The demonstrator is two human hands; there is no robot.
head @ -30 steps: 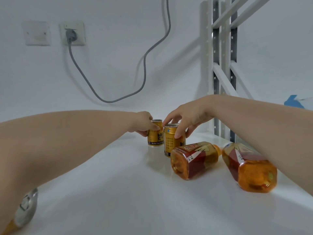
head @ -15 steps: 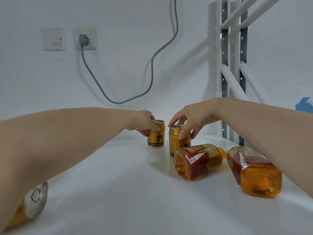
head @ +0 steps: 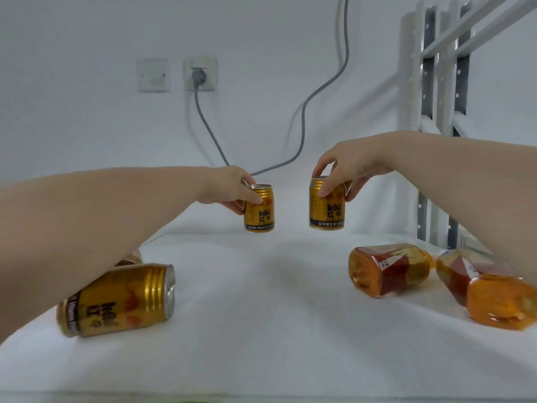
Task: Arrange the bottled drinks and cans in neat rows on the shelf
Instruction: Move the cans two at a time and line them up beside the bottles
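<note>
My left hand (head: 229,189) grips an upright gold can (head: 259,212) near the back of the white shelf (head: 261,330). My right hand (head: 345,167) holds a second upright gold can (head: 327,209) by its top, a short gap to the right of the first; both look raised a little above the shelf. A third gold can (head: 119,299) lies on its side at the front left, under my left forearm. Two amber tea bottles lie on their sides at the right: one (head: 389,269) nearer the middle, the other (head: 491,292) at the right edge.
A white and grey upright post (head: 436,117) of the rack rises at the back right. A grey cable (head: 302,123) hangs from a wall socket (head: 200,73) behind the cans. Part of another item (head: 132,257) peeks out behind my left forearm.
The two held cans, close together before, are now apart and higher in view. The view has shifted so the lying can at the front left shows fully.
</note>
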